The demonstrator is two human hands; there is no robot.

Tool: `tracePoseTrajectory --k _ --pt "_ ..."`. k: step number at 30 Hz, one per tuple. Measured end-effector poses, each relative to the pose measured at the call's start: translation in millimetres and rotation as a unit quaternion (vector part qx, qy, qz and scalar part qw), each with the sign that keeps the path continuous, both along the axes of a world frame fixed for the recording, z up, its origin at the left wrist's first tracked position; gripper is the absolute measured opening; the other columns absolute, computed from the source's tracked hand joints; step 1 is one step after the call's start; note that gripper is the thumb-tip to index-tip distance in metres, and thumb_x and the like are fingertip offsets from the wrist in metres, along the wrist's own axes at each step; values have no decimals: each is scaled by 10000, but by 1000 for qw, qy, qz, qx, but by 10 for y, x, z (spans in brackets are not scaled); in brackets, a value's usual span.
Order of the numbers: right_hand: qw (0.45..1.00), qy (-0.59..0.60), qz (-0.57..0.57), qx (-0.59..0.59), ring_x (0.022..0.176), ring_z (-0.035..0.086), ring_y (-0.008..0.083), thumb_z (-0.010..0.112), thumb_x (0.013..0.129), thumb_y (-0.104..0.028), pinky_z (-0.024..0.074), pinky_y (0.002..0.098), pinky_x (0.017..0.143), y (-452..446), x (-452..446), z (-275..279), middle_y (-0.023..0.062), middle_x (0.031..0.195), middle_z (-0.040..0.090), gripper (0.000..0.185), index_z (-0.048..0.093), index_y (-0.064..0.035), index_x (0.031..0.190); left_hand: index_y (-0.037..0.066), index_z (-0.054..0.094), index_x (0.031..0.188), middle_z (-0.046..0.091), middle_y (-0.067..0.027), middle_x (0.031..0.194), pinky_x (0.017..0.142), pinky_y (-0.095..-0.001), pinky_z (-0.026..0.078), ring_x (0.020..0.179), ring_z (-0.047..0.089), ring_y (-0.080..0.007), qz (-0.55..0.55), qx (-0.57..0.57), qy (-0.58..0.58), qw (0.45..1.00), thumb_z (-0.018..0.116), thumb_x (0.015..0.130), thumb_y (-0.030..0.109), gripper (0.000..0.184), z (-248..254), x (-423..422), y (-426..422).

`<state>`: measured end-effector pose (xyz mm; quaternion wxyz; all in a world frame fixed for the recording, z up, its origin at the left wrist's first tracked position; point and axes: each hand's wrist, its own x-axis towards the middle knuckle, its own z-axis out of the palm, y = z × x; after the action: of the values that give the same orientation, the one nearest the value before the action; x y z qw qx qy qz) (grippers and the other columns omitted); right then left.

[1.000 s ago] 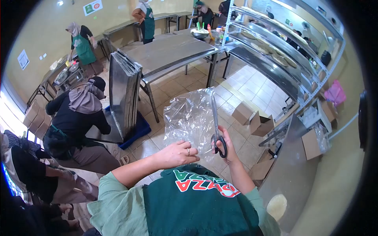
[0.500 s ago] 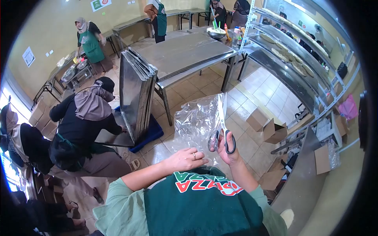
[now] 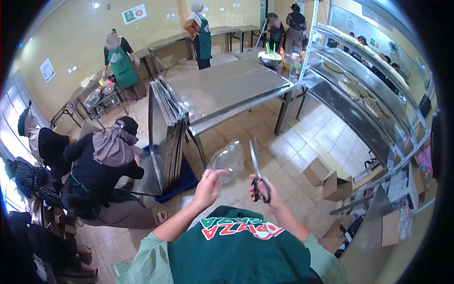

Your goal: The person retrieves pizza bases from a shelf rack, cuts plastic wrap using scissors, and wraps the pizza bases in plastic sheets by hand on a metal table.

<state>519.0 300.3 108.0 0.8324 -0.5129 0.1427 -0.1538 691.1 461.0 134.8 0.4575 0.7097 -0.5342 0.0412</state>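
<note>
In front of my chest, my left hand (image 3: pixel 208 188) pinches the edge of a clear plastic bag (image 3: pixel 231 162), which stands out beyond my fingers, crumpled and see-through. My right hand (image 3: pixel 268 193) grips a pair of scissors (image 3: pixel 259 185) by the dark handles, the blades pointing up and away from me. The blades look close together and sit just right of the bag, apart from it. A green apron (image 3: pixel 236 253) with lettering covers my front.
A steel table (image 3: pixel 231 87) stands ahead, a bowl (image 3: pixel 270 59) at its far corner. Metal trays (image 3: pixel 165 137) lean upright at left beside a crouching person (image 3: pixel 109 165). A rack (image 3: pixel 350 90) holds flat dough rounds. Cardboard boxes (image 3: pixel 326 182) sit at right; other people stand farther back.
The bag hangs lower and shows smaller now. My left hand has turned upward and holds its edge. The scissors have moved left and down, apart from the bag. The view has tilted up.
</note>
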Motion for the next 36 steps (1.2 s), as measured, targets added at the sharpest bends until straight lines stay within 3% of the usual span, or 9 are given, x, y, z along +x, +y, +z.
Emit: tracePoseTrajectory --k 1,3,6,12,16,23,27,31,36 --pt "991 -3 42 128 766 551 118 519 892 -238 479 259 611 -164 81 -149 54 877 555 407 422 -75 1251 55 521 1085 477 -83 824 594 -294 472 676 502 -183 24 -8 94 995 475 817 -52 292 5 4 -139" --pt "996 49 13 -71 804 544 121 591 850 -177 475 268 673 -212 210 -161 55 904 551 461 410 -72 1260 37 498 1084 461 -70 845 530 -270 504 703 528 -142 68 -23 285 956 452 850 -36 250 -9 -64 -460" --pt "988 9 -47 -148 848 531 118 762 703 -160 442 262 758 -303 405 -191 56 939 546 687 385 -41 1265 46 411 1114 413 -38 853 504 -224 511 726 486 -85 30 -100 360 927 459 873 -9 251 -166 -121 -946" --pt "968 -8 -86 -238 753 532 98 728 715 -112 445 230 672 -907 533 -187 40 862 545 621 401 -3 1232 76 352 1075 429 -45 879 586 -299 529 772 504 -104 42 -169 353 919 557 861 80 296 -423 -236 -1611" --pt "963 16 -65 -262 723 552 103 714 699 -88 455 247 661 -1162 564 -88 42 823 584 565 460 -43 1201 92 366 1088 471 -43 925 662 -331 533 772 568 -142 22 -116 680 724 552 884 260 323 -313 -307 -1622" --pt "964 12 121 -237 749 545 82 731 717 -126 438 228 645 -1398 851 59 45 868 614 559 475 -44 1208 67 474 1022 555 -48 919 745 -391 528 761 575 -123 5 -36 718 695 519 899 272 244 -228 -136 -1592" --pt "977 -38 73 -196 706 501 55 682 772 -102 414 207 619 -1536 1167 -152 4 812 563 523 445 -57 1236 75 509 1034 604 -70 907 675 -356 530 786 611 -164 -3 -14 702 712 492 910 219 190 -431 175 -1626" --pt "989 -128 72 29 736 496 103 552 875 -300 431 235 661 -1759 1128 529 28 852 491 470 371 -73 1244 37 454 1145 605 -104 962 697 -341 525 822 613 -201 -5 -111 683 722 547 876 158 309 -201 742 -1813" --pt "969 -213 103 -72 886 508 200 608 635 -702 424 334 788 -1788 1021 1033 74 963 478 931 305 -68 1246 60 405 1256 586 -61 1071 721 -318 519 888 598 -183 -16 -290 668 685 589 848 124 451 397 1468 -1830"
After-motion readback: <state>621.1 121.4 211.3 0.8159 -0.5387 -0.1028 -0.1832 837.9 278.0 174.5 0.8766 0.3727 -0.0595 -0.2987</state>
